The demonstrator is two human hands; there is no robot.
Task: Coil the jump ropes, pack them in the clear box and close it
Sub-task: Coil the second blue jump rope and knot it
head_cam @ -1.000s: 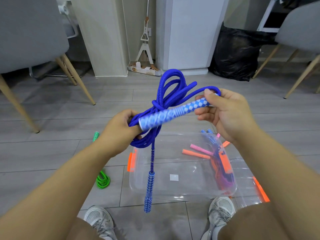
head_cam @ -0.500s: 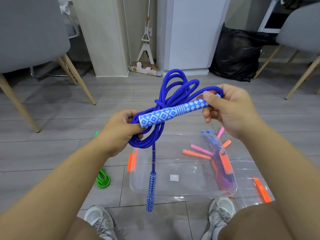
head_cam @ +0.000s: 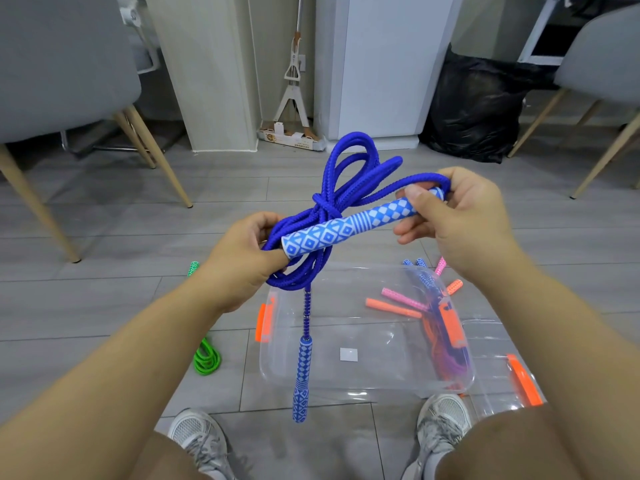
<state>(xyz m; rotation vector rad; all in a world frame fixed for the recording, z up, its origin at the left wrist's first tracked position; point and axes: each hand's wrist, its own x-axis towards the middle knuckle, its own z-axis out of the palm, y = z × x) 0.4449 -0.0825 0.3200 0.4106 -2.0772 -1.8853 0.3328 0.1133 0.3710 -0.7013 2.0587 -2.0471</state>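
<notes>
Holding 1 blue jump rope (head_cam: 332, 188) in the air above the floor, both hands at chest height.

- Left hand (head_cam: 239, 261): fingers curled round the gathered loops at the bundle's lower end.
- Right hand (head_cam: 457, 220): thumb and fingers pinch the far end of the upper handle (head_cam: 346, 230), light blue with a white diamond pattern. The handle lies slanted across the loops, and its free end touches the left hand's fingertips.
- Rope body: several loops stand up and away from the hands, with 1 turn wrapped round their middle.
- Lower handle (head_cam: 302, 379): hangs straight down from the bundle, in front of the left edge of the box.
- Clear box (head_cam: 381, 375): open, on the grey floor between the 2 grey shoes (head_cam: 197, 434), with an orange latch (head_cam: 262, 322) on its left end.
- Clear lid (head_cam: 498, 375): flat on the floor, just right of the box.
- Other ropes: 1 pink handle (head_cam: 405, 299) and 1 orange handle (head_cam: 391, 308) show at the box's right side, along with tangled cord; whether they lie inside cannot be told.
- Green rope (head_cam: 206, 358): coiled on the floor, left of the box.
- Background: grey chair (head_cam: 62, 64) at left, black bag (head_cam: 474, 109) at right.
</notes>
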